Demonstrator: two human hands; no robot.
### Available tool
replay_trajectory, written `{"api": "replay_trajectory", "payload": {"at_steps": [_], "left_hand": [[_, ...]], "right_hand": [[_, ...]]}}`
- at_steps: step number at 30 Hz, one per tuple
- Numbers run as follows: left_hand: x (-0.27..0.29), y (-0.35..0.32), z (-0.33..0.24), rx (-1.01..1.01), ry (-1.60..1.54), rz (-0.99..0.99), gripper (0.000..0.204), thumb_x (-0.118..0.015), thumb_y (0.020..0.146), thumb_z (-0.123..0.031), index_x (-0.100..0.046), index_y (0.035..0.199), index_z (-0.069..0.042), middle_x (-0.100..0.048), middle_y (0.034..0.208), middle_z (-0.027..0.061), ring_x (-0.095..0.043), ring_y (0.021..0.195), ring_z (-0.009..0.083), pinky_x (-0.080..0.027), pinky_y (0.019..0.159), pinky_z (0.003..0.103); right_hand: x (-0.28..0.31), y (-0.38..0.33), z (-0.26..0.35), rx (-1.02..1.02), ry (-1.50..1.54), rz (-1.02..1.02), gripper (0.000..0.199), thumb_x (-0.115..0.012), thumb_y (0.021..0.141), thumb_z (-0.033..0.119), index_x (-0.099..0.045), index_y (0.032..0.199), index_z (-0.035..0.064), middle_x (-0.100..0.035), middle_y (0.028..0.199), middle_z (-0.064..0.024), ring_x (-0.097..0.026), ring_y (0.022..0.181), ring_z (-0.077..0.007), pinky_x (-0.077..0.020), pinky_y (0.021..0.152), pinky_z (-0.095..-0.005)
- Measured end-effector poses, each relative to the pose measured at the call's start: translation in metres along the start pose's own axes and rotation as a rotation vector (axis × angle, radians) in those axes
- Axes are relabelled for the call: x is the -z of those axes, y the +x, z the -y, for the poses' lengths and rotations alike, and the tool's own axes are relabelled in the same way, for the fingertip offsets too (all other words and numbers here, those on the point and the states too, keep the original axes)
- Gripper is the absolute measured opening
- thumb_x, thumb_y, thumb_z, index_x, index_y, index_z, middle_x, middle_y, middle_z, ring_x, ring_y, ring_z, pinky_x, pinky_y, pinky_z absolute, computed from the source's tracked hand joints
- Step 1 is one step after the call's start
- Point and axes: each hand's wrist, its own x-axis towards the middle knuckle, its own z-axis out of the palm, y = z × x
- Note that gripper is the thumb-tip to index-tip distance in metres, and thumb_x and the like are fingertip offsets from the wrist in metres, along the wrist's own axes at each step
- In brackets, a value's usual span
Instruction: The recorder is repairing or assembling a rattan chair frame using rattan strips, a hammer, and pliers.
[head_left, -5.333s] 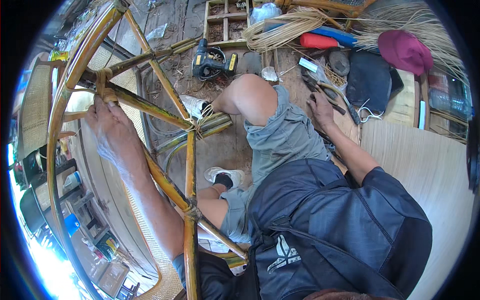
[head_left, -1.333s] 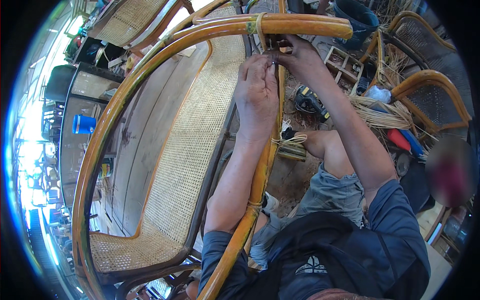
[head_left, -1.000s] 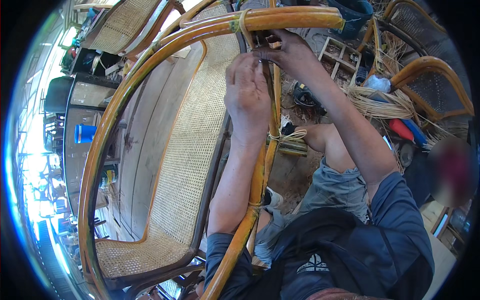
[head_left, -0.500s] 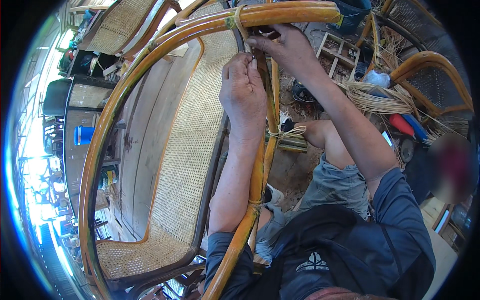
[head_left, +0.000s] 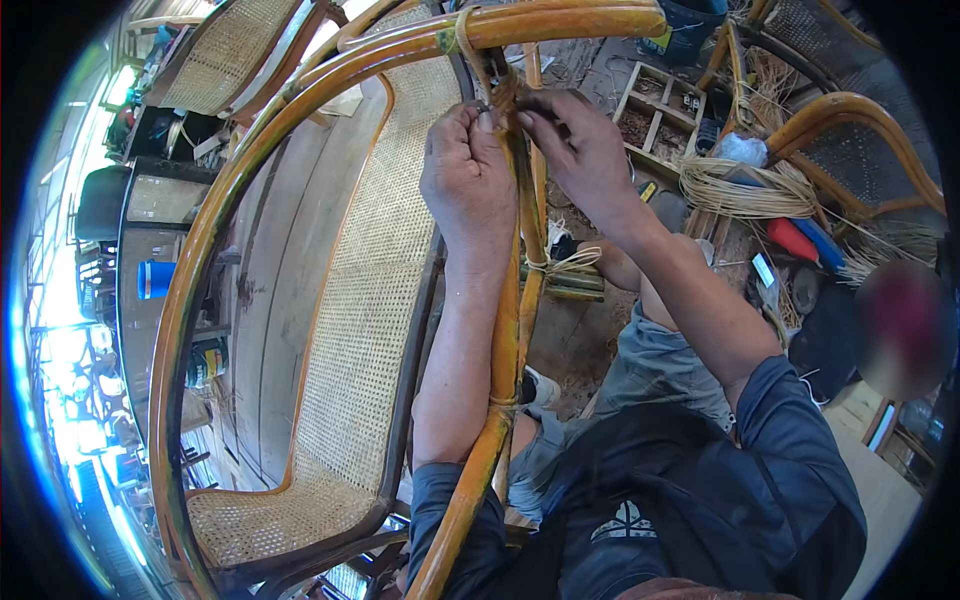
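Observation:
A strip of rattan cane [head_left: 466,42] loops round the thick bent rattan pole [head_left: 560,22] at the top and runs down toward my hands. My left hand [head_left: 466,180] is closed, its thumb and fingertips pinching the lower end of that strip beside the upright rattan pole [head_left: 512,300]. My right hand [head_left: 582,150] is across the upright from it, thumb and fingers curled close to the joint. What lies between its fingertips is too small to make out. Brown binding [head_left: 508,92] wraps the upright's top between both hands.
A woven cane seat panel [head_left: 360,270] stretches along the left, inside the curved frame. At the right are a compartmented wooden tray [head_left: 660,115], a coil of cane [head_left: 735,190], a red-and-blue object [head_left: 800,243] and a chair frame [head_left: 850,115]. A dark bucket [head_left: 690,28] stands behind.
My right hand has come down and away from the top joint, uncovering the brown binding. My left hand still pinches beside the pole. The whole view has shifted slightly.

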Motion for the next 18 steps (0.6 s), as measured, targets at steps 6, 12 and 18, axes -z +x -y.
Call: {"api": "replay_trajectory", "payload": {"at_steps": [6, 12, 18], "left_hand": [[0.0, -0.004, -0.003, 0.016, 0.01, 0.001, 0.014, -0.053, 0.088, -0.009, -0.056, 0.097, 0.002, -0.061, 0.089, 0.0169, -0.062, 0.08, 0.028, -0.049, 0.07, 0.034], [0.006, -0.006, -0.002, -0.008, 0.068, -0.01, 0.015, -0.054, 0.088, -0.009, -0.055, 0.097, 0.002, -0.06, 0.087, 0.0172, -0.061, 0.077, 0.0299, -0.048, 0.068, 0.036], [0.008, 0.0, -0.002, -0.03, 0.059, -0.007, 0.014, -0.054, 0.087, -0.01, -0.057, 0.095, 0.001, -0.06, 0.084, 0.0171, -0.061, 0.076, 0.0304, -0.048, 0.067, 0.035]], "right_hand": [[-0.015, 0.033, -0.013, -0.2, 0.091, 0.035, 0.049, -0.064, 0.081, 0.033, -0.049, 0.115, 0.0025, -0.06, 0.101, -0.0156, -0.061, 0.09, -0.0271, -0.0474, 0.079, -0.0344], [-0.008, 0.04, -0.012, 0.006, -0.023, 0.133, 0.061, -0.065, 0.079, 0.04, -0.042, 0.123, 0.0033, -0.056, 0.109, -0.0185, -0.057, 0.101, -0.0284, -0.0435, 0.088, -0.037], [-0.013, 0.049, -0.016, 0.07, -0.074, 0.181, 0.044, -0.063, 0.081, 0.032, -0.052, 0.115, 0.0072, -0.058, 0.104, -0.0152, -0.061, 0.089, -0.0265, -0.048, 0.076, -0.0338]]}}
